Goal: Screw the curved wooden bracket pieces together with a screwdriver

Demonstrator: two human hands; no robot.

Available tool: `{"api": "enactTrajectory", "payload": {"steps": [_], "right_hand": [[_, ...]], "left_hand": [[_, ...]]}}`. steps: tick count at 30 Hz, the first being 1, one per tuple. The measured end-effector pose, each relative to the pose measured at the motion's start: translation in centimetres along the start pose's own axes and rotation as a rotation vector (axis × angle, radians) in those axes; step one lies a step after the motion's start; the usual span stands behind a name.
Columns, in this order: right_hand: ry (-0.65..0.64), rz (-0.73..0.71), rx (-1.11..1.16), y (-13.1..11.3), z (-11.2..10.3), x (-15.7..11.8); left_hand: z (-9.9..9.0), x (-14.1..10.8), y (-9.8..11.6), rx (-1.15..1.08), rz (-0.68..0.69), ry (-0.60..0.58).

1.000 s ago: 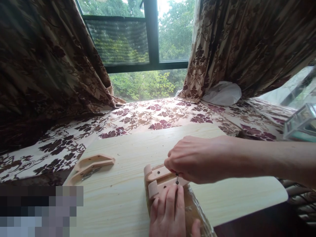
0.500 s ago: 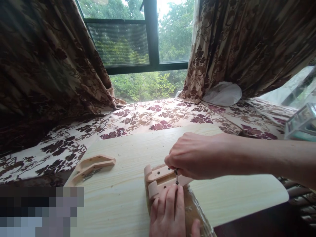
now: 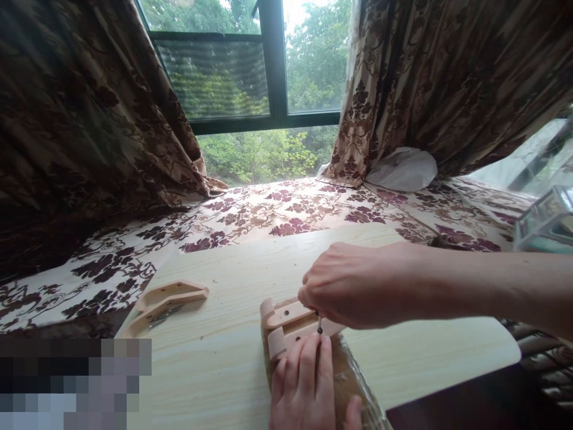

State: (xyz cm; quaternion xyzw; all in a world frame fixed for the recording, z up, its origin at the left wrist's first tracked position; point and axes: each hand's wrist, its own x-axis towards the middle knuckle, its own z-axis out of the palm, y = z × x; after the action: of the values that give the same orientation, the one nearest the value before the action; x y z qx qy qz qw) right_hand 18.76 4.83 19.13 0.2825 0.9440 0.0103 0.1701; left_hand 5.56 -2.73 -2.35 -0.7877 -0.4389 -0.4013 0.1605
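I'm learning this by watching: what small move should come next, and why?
Probably a slight turn of the thin metal shaft by the right hand: its dark lower end appears to meet the wooden bracket, where the left hand rests, seemingly steadying it.

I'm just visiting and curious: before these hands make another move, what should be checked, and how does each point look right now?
1. Left hand steadying the near wooden strip: ok, fingers rest on it.
2. Right hand grip on the thin metal shaft: ok, seemingly closed over its upper end.
3. Shaft's lower end properly seated: cannot tell, too small.
4. Left fingertips well clear of that end: not ok, right beside it.
5. Strip lying on the brown block: ok.
6. Loose metal bits away from the block: ok, lying left of it.
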Motion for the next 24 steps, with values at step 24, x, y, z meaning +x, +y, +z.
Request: {"api": "enactTrajectory", "payload": {"steps": [24], "right_hand": [[-0.025, 0.081, -0.021, 0.5, 0.1, 0.2]], "left_hand": [[-0.3, -0.2, -0.2, 0.026, 0.026, -0.042]]}}
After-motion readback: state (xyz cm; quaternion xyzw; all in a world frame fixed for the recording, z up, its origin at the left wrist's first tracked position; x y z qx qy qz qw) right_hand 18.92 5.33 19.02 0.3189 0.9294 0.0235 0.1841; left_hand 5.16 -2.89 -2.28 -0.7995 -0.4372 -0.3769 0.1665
